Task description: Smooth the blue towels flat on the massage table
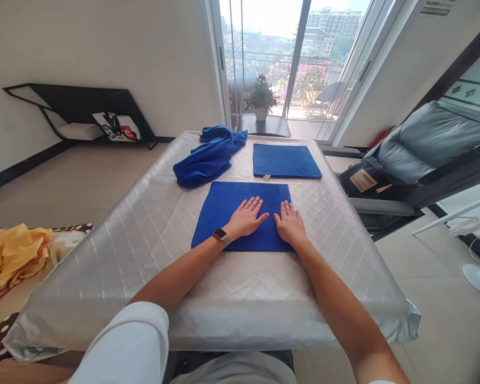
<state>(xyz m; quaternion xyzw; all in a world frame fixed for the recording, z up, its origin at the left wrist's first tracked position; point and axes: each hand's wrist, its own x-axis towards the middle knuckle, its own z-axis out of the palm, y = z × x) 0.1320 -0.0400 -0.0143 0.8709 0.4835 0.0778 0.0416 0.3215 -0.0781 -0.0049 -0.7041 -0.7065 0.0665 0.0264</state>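
A blue folded cloth [216,210] lies flat on the table in front of me. My left hand [246,217] rests palm down on its middle, fingers stretched out; a watch [220,233] is on that wrist. On the cloth's right side lies my right hand [289,223], also flat with the fingers out. Behind, to the right, is a second blue folded cloth [287,161] with a small white tag [266,177] at its near edge. A crumpled blue cloth [208,160] sits at the back left of the table.
A silvery quilted cover [152,266] drapes the table [344,277]. To the right stands a grey padded chair [416,144] with a dark bag [362,178]. Yellow fabric [14,256] lies at the lower left. Beyond the table, a potted plant [261,98] stands on a chair before glass doors.
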